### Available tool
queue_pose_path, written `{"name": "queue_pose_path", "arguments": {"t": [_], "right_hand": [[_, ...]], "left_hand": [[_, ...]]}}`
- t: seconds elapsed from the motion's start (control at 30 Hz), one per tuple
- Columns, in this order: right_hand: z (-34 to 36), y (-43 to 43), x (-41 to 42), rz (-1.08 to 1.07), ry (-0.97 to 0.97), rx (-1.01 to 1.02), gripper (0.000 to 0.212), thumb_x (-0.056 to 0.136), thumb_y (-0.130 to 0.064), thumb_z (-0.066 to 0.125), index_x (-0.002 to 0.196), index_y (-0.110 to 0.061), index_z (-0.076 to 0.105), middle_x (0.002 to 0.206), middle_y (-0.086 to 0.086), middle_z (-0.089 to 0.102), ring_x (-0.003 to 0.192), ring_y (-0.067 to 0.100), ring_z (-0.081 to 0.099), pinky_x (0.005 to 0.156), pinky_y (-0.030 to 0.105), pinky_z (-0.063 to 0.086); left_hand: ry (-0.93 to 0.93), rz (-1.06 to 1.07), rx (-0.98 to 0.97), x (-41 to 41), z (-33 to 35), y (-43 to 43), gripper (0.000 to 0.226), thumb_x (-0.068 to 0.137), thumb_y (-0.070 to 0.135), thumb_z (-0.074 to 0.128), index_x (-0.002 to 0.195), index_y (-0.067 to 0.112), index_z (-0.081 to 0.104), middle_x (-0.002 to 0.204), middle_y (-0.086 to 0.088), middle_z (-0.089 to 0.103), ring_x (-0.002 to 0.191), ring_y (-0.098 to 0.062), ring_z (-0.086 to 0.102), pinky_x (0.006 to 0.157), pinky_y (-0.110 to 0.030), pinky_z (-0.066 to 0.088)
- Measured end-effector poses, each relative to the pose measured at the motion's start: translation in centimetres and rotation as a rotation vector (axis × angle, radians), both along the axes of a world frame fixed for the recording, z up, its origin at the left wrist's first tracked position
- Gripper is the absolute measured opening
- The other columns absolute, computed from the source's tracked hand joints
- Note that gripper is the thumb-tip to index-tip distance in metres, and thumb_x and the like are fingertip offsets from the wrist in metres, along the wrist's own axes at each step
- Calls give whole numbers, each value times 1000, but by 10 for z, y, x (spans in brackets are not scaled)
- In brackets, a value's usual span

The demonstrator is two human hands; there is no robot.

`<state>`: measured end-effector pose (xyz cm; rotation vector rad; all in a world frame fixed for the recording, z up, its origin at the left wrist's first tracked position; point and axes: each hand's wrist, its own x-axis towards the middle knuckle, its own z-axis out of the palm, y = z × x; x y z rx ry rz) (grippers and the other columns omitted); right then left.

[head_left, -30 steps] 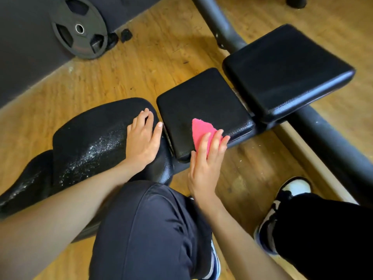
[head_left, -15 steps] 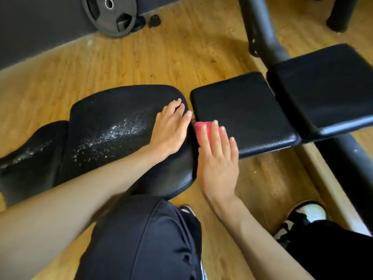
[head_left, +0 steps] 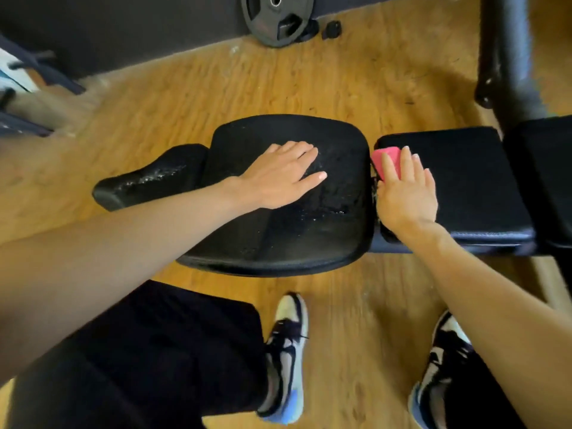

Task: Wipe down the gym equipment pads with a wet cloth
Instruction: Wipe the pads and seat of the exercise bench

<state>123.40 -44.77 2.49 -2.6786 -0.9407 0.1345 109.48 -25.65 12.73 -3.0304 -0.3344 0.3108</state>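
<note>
— Where are the hands?

— The left hand (head_left: 284,174) lies palm down on the wide pad (head_left: 294,236), fingers straight and a little spread, gripping nothing. The right hand (head_left: 408,193) presses flat on the pink cloth (head_left: 383,159), fingers straight and close together, not curled round it.

— And where is the cloth?

— At the left end of the rectangular pad (head_left: 473,187), right by the gap between that pad and the wide one. Only its far corner shows past the fingertips; the rest is under the hand.

— Do the pads look wet?

— Pale speckles shine on the wide pad, just beyond and below the left hand's fingers. More glint along the narrow pad (head_left: 148,181) that sticks out to the left. The rectangular pad looks matte.

— What lies further out?

— Another black pad (head_left: 544,171) meets the rectangular one at the right edge, and a thick dark frame tube (head_left: 507,57) rises behind it. Everything stands on a wooden floor (head_left: 201,88). A weight plate (head_left: 275,23) leans against the dark wall at the top, with a small black object (head_left: 331,29) beside it. Nearest the camera are dark trousers and two black-and-white shoes (head_left: 288,351).
</note>
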Motion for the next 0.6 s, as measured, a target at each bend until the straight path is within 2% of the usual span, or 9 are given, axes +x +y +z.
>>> {"name": "queue_pose_path", "arguments": {"t": [0.1, 0.23, 0.37, 0.47, 0.53, 0.6], "right_hand": [[-10, -27, -31, 9, -79, 15, 60, 108, -26, 37, 163, -24, 13, 170, 15, 12, 157, 35, 11, 126, 48, 15], [-14, -11, -11, -14, -73, 31, 61, 109, -21, 40, 164, -15, 14, 167, 17, 22, 153, 39, 21, 124, 51, 23], [-1, 8, -15, -167, -24, 220, 56, 109, -14, 38, 162, -13, 22, 155, 12, 42, 137, 38, 40, 108, 52, 41], [8, -3, -74, -217, 27, 398, 50, 111, -17, 37, 160, -14, 29, 148, 10, 49, 130, 33, 49, 102, 46, 42], [6, -13, -121, -150, 91, 421, 51, 110, -14, 40, 160, -15, 30, 152, 10, 48, 136, 31, 46, 110, 46, 43], [-2, -19, -154, -104, 141, 376, 53, 110, -22, 39, 162, -17, 26, 166, 9, 29, 152, 30, 27, 123, 46, 30]], "left_hand": [[-67, 83, -7, -13, -15, -11, 71, 108, 56, 25, 162, 11, 24, 170, -8, 22, 157, -24, 18, 124, -44, 19], [-93, 133, -4, -52, -42, -14, 74, 106, 59, 21, 163, 12, 24, 170, -10, 19, 158, -29, 15, 127, -46, 16], [-110, 121, 22, -80, -49, -7, 80, 103, 63, 15, 161, 9, 27, 169, -15, 22, 157, -33, 17, 127, -49, 18], [-110, 83, 15, -86, -55, -8, 82, 102, 65, 16, 163, 9, 23, 169, -16, 20, 158, -33, 15, 128, -49, 17], [-114, 55, 18, -89, -59, -9, 82, 102, 65, 18, 163, 10, 23, 169, -16, 20, 158, -33, 15, 128, -48, 16], [-118, 47, 34, -96, -62, -9, 82, 102, 65, 19, 163, 10, 25, 168, -17, 23, 157, -34, 18, 128, -49, 16]]}}
